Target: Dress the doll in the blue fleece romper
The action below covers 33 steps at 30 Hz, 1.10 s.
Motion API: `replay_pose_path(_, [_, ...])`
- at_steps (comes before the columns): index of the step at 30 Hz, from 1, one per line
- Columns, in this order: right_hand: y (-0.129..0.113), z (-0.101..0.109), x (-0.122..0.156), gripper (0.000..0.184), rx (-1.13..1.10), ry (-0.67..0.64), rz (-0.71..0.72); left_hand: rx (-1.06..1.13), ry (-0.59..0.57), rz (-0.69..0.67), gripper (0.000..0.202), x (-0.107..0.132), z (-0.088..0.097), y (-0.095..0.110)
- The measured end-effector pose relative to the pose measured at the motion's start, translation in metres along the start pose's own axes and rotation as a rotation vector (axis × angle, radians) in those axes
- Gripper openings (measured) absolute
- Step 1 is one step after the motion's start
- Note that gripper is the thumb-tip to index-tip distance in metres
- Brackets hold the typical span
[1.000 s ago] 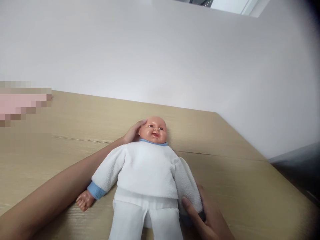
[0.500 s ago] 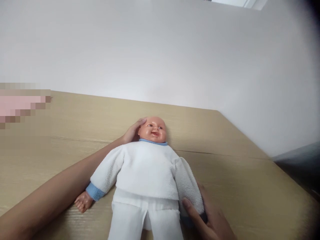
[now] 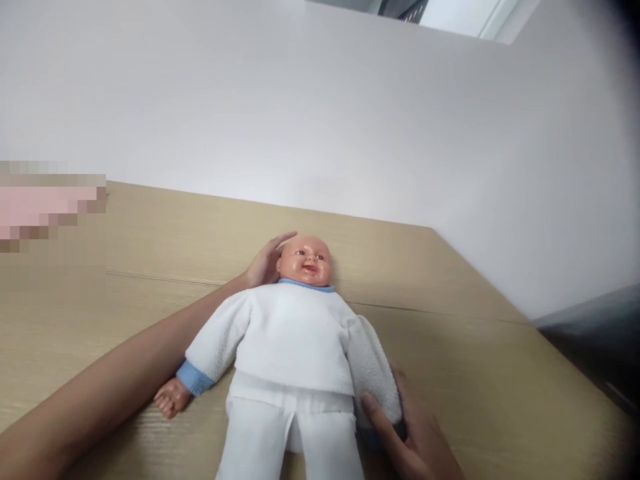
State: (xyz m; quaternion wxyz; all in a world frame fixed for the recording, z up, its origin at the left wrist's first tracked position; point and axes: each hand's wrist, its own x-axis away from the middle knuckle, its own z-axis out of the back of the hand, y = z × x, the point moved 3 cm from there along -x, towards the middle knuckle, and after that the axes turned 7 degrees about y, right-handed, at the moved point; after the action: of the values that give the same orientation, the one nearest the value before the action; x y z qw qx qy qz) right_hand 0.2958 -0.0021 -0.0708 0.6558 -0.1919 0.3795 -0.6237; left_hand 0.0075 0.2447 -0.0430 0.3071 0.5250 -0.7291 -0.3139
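Note:
A baby doll [image 3: 295, 340] with a bald plastic head lies face up on the wooden table [image 3: 165, 227]. It wears a white fleecy top with blue neck and cuff trim, and white trousers that run out of the bottom of the view. My left hand [image 3: 265, 263] cups the side of the doll's head, fingers stretched along it and slightly apart. Beside the doll's hip, my right hand [image 3: 415, 427] is closed around its sleeved arm [image 3: 377, 373] near the cuff, thumb on top. The doll's hand on that side is hidden.
A white wall [image 3: 300, 107] rises behind the table, with an opening [image 3: 450, 17] at its top. Something dark [image 3: 595, 340] stands past the table's right edge. A pixelated pink shape [image 3: 40, 210] at the left cannot be made out.
My left fingertips have lifted slightly from the top of the doll's head. My right hand keeps its hold on the sleeve. The view has shifted a little, showing more of the wall opening.

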Motion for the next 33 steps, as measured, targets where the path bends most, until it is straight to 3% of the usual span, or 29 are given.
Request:
replay_pose_path(2, [0.005, 0.001, -0.001, 0.059, 0.018, 0.034, 0.049, 0.011, 0.157, -0.104, 0.040, -0.008, 0.012, 0.005])
replay_pose_path(4, [0.007, 0.003, -0.004, 0.060, 0.015, 0.064, 0.049, 0.021, 0.236, -0.178, 0.040, -0.014, 0.023, 0.008])
replay_pose_path(10, [-0.003, 0.005, -0.012, 0.063, -0.147, 0.138, -0.047, -0.080, 0.239, -0.312, 0.044, -0.011, 0.031, 0.013])
replay_pose_path(15, [-0.014, 0.006, -0.016, 0.065, -0.140, 0.191, -0.036, -0.277, 0.244, -0.392, 0.038, 0.029, 0.037, 0.029])
replay_pose_path(19, [-0.021, 0.009, -0.016, 0.061, -0.097, 0.277, 0.066, -0.464, 0.275, -0.402, 0.035, 0.084, 0.054, 0.042])
replay_pose_path(22, [-0.033, 0.008, -0.019, 0.051, -0.053, 0.331, 0.197, -0.600, 0.324, -0.422, 0.031, 0.131, 0.054, 0.053])
replay_pose_path(24, [-0.048, 0.010, -0.021, 0.047, -0.027, 0.361, 0.257, -0.689, 0.354, -0.463, 0.025, 0.164, 0.038, 0.060])
replay_pose_path(27, [-0.082, 0.021, -0.015, 0.043, -0.031, 0.357, 0.317, -0.888, 0.286, -0.583, 0.015, 0.227, -0.010, 0.061])
replay_pose_path(30, [-0.113, 0.046, 0.024, 0.034, -0.057, 0.336, 0.369, -0.999, 0.105, -0.672, 0.014, 0.310, -0.050, 0.031])
replay_pose_path(33, [-0.106, 0.077, 0.104, 0.028, 0.004, 0.393, 0.381, -1.005, -0.203, -0.623, 0.042, 0.392, -0.057, -0.038])
